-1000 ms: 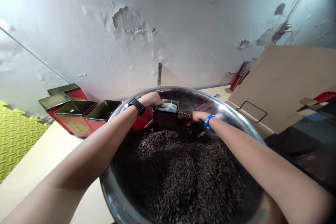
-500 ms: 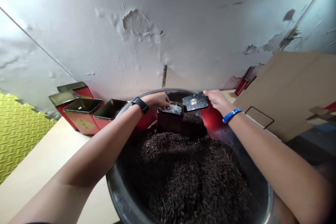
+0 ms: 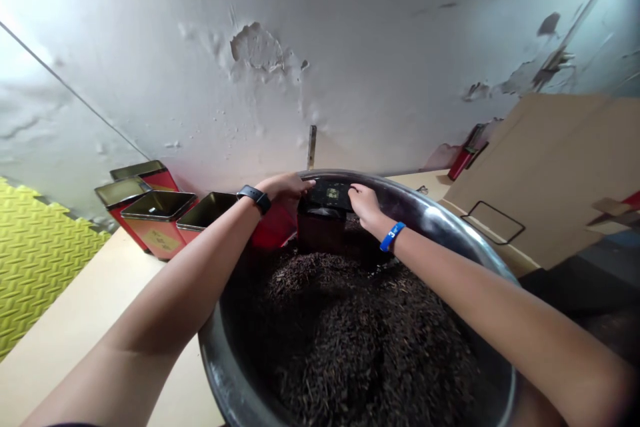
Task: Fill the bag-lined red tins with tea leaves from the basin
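On the left I am seeing a textured yellow mat (image 3: 45,267) lying beside a pale table (image 3: 95,307). On that table, toward the far side, four open red tins (image 3: 157,223) are standing close together, the nearest showing a yellowish label. Next, moving right, comes the left hand (image 3: 285,185), wearing a black watch (image 3: 254,198). I am resting its thumb at the left end of a black lid (image 3: 331,193); its other fingers are hiding, so I cannot tell whether it is pinching or only steadying.

Below, a big metal bowl (image 3: 215,363) is holding a heap of dark, leafy bits (image 3: 350,333). In the far part of the bowl, a dark-fronted tin (image 3: 320,233) is standing upright in the heap. The lid, bearing a small gold mark, is lying over its mouth, with a pale sliver showing under the near edge. With the right hand (image 3: 366,202), wearing a blue wristband (image 3: 393,237), I am pinching the lid's right edge between thumb and curled fingers.

Farther right, a narrow red container (image 3: 461,163) is leaning near a large cardboard piece (image 3: 560,167). Behind everything, a peeling wall (image 3: 375,67) is filling the far side.
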The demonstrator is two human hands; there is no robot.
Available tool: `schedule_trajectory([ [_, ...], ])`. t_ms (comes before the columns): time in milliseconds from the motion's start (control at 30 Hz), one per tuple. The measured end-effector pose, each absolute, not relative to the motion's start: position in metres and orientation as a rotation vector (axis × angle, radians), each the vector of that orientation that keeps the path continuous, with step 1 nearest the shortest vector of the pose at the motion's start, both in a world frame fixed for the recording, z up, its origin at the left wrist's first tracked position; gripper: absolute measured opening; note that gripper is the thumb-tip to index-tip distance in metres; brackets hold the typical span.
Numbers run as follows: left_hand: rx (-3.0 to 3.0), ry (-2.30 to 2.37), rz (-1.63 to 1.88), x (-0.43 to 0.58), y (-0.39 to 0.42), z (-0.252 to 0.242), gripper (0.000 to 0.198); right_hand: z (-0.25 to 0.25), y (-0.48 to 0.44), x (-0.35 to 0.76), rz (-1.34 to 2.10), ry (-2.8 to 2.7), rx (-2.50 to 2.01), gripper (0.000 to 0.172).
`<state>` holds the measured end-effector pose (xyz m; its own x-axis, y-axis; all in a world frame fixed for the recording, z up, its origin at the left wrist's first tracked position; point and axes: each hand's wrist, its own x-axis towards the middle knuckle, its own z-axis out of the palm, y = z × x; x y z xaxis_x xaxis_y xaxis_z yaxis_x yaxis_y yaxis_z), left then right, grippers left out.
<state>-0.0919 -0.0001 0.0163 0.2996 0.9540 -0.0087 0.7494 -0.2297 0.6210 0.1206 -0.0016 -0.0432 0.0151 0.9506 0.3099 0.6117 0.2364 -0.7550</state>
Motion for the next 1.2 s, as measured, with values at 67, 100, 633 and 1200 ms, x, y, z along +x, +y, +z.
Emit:
schedule_trajectory([
  [67, 2.048, 1.671, 0.477, -0.092, 0.004, 0.012, 0.037, -0.048, -0.007, 0.114, 0.509, -1.674, -1.461, 0.046],
  [100, 2.034, 1.733, 0.463, -0.092, 0.005, 0.011, 0.035, -0.048, -0.01, 0.112, 0.511, -1.694, -1.448, 0.047],
  [633, 1.753, 1.193, 0.254, -0.111, -0.012, 0.015, 0.084, -0.005, -0.024, 0.129, 0.435, -2.297, -1.338, 0.053],
  [1200, 1.858, 1.233, 0.242, -0.108, -0.005, 0.006, 0.088, 0.03, -0.053, 0.124, -0.298, -2.23, -1.011, 0.056],
])
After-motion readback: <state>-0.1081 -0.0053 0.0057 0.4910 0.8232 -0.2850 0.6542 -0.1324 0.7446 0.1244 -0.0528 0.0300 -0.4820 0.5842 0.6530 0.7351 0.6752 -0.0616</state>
